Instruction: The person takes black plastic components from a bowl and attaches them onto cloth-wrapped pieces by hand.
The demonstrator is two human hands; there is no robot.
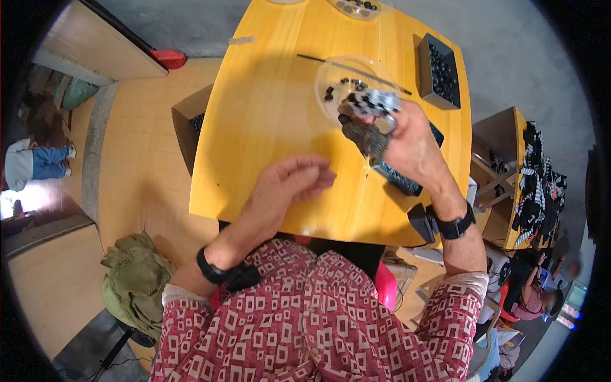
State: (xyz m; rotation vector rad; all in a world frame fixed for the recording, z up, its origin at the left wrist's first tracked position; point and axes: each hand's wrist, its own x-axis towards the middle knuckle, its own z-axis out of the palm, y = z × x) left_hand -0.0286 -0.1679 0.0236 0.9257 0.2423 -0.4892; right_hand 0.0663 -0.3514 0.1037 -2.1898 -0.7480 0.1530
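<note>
While I watch through the head camera, my main worry is the right hand (410, 145), whose fingers are closed around a black-and-white patterned bundle (377, 100) with a dark grey ribbed piece (367, 139) hanging beneath it. The bundle sits over the near right side of a clear round bowl (323, 107) on the table (261, 108), so a loosened grip could drop part of it among the small black pieces (329, 93) inside. I cannot tell whether it touches the rim; if it does, a sideways pull could tip the bowl and scatter them. A thin black rod (310, 58) runs across the bowl's outline, and a snag on it could do the same. Under the wrist side of that hand lies a dark tray (415, 190) of shiny bits, partly hidden from me, which a low forearm could nudge. The left hand (287, 181), loosely curled and apparently holding nothing, hovers apart from the bowl, too far off, I judge, to catch a sudden slip.
</note>
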